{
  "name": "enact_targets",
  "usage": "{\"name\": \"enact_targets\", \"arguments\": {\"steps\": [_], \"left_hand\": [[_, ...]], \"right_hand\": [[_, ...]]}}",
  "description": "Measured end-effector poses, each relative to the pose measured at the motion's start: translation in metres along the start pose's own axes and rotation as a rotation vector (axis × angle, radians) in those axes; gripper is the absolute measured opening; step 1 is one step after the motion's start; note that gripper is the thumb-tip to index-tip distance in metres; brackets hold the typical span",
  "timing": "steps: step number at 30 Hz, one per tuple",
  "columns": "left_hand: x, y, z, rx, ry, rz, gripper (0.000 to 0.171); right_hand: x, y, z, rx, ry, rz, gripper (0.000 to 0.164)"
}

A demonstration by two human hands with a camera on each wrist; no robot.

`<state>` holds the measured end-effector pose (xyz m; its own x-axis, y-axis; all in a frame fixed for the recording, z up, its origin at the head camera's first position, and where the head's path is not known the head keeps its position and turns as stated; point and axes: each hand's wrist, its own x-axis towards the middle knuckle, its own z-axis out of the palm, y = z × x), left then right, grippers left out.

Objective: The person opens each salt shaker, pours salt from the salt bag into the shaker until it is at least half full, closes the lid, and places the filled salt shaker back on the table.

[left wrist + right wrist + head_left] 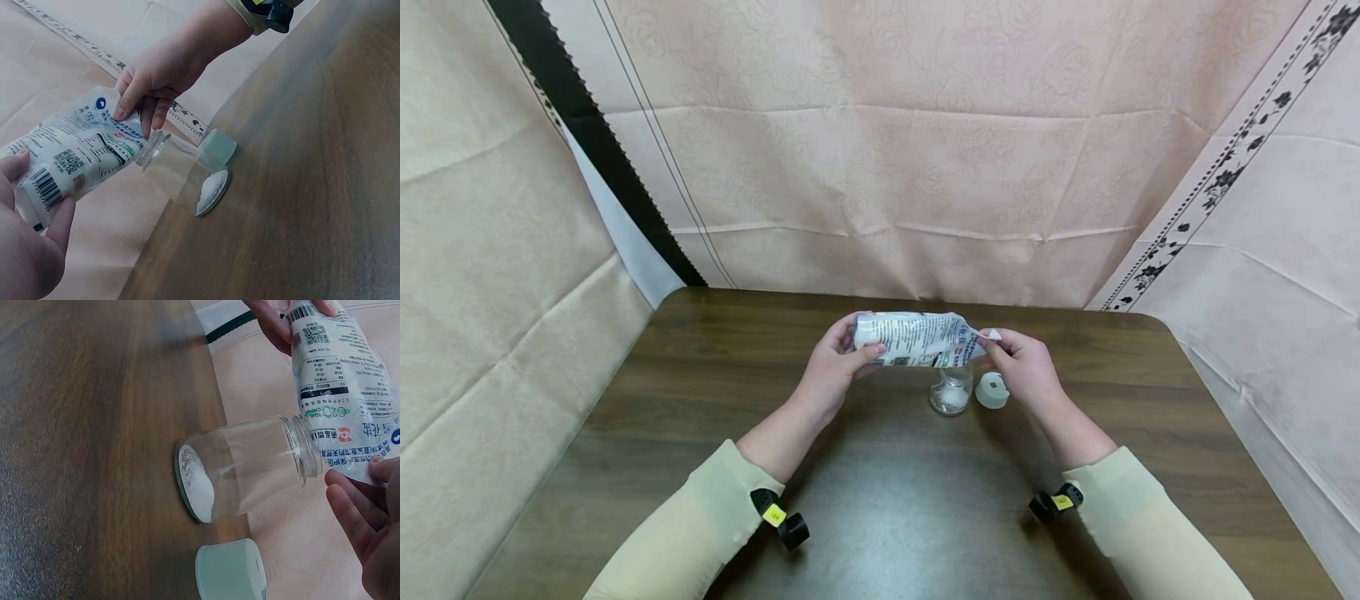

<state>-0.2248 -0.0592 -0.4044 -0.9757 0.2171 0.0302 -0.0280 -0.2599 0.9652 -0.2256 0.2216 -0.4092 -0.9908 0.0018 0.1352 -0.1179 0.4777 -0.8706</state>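
A white printed salt bag lies nearly level over a glass jar, held between both hands. My left hand grips its left end, thumb on the printed face. At the other end, the fingers and thumb of my right hand pinch the bag's corner. In the right wrist view the bag overlaps the mouth of the upright jar. A small heap of white salt covers the jar's bottom. Close beside the jar, a pale green cap sits on the table.
Both the jar and cap stand on a brown wood-grain table, toward its far edge. White grains are scattered on the tabletop near the jar. Pale patterned cloth hangs behind the table and along its sides.
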Motion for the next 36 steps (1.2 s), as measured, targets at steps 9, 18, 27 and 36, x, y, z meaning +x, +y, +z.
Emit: {"name": "enact_targets", "arguments": {"steps": [9,18,27,36], "left_hand": [[-0.0005,-0.0008,-0.0001,0.008,0.003,-0.001,0.051],[-0.0047,0.0052,0.0012,0.025,-0.005,-0.026,0.052],[-0.0023,-0.0003,-0.0016,0.041,0.0,-0.002,0.053],[-0.0016,-0.0009,-0.0031,0.026,-0.012,-0.016,0.053]], "right_hand": [[-0.0015,-0.0015,-0.0012,0.004,-0.018,0.027,0.03],[-0.0019,-0.0026,-0.0016,-0.001,-0.019,0.033,0.029],[-0.0008,-0.0015,-0.0015,0.016,-0.021,0.016,0.029],[-0.0001,-0.0013,-0.0036,0.014,-0.059,0.02,0.027]]}}
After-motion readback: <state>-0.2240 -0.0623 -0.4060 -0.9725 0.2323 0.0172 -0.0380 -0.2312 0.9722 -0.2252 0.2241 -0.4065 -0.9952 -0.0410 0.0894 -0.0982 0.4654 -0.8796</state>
